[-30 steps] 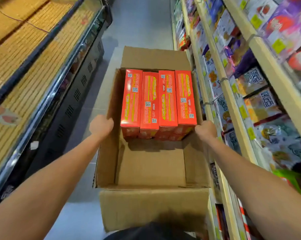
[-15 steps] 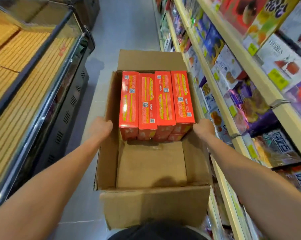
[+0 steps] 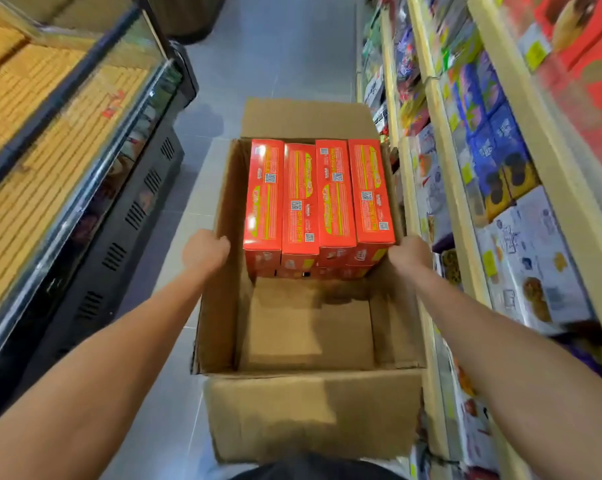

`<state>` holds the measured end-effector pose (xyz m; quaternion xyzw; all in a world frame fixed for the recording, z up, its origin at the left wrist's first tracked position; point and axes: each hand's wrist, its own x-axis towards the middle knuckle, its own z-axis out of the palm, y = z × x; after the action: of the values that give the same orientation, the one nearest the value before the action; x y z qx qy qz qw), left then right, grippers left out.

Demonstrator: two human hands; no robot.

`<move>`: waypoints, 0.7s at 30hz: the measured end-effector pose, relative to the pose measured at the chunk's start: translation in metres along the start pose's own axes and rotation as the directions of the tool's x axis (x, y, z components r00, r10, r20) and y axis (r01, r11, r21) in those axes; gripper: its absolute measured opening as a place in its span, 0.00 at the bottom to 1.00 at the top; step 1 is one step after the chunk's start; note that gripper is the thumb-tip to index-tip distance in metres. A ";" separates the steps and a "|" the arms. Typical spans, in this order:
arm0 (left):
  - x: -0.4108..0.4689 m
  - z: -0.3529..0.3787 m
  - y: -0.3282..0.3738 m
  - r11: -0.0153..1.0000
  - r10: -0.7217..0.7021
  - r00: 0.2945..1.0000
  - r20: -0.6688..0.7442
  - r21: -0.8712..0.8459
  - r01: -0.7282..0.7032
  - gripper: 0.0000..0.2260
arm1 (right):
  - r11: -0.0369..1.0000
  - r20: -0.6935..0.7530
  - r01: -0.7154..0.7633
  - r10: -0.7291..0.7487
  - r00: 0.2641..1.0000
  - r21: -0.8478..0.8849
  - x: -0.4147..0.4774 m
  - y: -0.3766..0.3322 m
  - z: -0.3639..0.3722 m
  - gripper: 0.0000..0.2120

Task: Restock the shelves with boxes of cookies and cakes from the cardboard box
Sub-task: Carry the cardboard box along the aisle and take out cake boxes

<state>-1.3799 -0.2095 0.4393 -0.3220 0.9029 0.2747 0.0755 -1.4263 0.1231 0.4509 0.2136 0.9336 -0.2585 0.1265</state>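
Note:
An open cardboard box [image 3: 303, 414] is held up in front of me over the aisle floor. Several red-orange boxes of cakes [image 3: 318, 202] stand packed in its far half; the near half shows bare cardboard bottom. My left hand [image 3: 204, 252] grips the box's left wall with fingers curled over the rim. My right hand [image 3: 410, 256] grips the right wall the same way. The shelves [image 3: 444, 174] on the right hold many coloured cookie and cake boxes.
A glass-fronted chest freezer [image 3: 95, 161] with a black vented base runs along the left. Grey tiled aisle floor [image 3: 285, 57] stretches ahead between freezer and shelves. A dark bin-like object stands at the aisle's far end.
The box and both hands keep the same grip. The view has moved forward along the aisle and tilted up, so higher shelf rows with red and blue boxes now show.

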 end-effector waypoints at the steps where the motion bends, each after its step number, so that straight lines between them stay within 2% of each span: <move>1: 0.015 0.005 0.010 1.000 -0.009 1.000 -0.004 0.021 0.009 0.16 | 1.000 0.011 -0.009 0.009 1.000 -0.008 0.019 -0.007 0.001 0.05; 5: 0.068 0.018 0.040 0.997 -0.058 0.998 -0.003 0.052 0.058 0.16 | 1.000 0.063 -0.023 0.023 0.998 0.008 0.078 -0.026 0.017 0.06; 9: 0.131 0.044 0.055 0.993 -0.087 0.995 0.054 0.090 0.082 0.17 | 0.997 0.102 -0.076 0.078 0.992 -0.021 0.135 -0.040 0.051 0.05; 12: 0.181 0.071 0.061 0.994 -0.073 0.990 0.124 0.093 0.061 0.17 | 0.987 0.139 -0.159 0.157 0.978 0.000 0.174 -0.040 0.087 0.08; 16: 0.260 0.133 0.060 0.990 -0.101 0.979 0.175 0.115 0.082 0.15 | 0.961 0.123 -0.278 0.275 0.953 0.001 0.236 -0.034 0.153 0.13; 19: 0.310 0.186 0.054 0.988 -0.134 0.967 0.218 0.107 0.112 0.15 | 0.959 0.146 -0.280 0.282 0.948 -0.033 0.281 -0.025 0.201 0.10; 21: 0.350 0.239 0.043 0.976 -0.174 0.961 0.215 0.165 0.140 0.16 | 0.945 0.139 -0.319 0.327 0.935 -0.072 0.328 -0.011 0.251 0.10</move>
<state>-1.6895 -0.2412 0.1488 -0.3526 0.8776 0.2352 0.2239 -1.6875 0.0890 0.1332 0.3410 0.8797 -0.2269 0.2417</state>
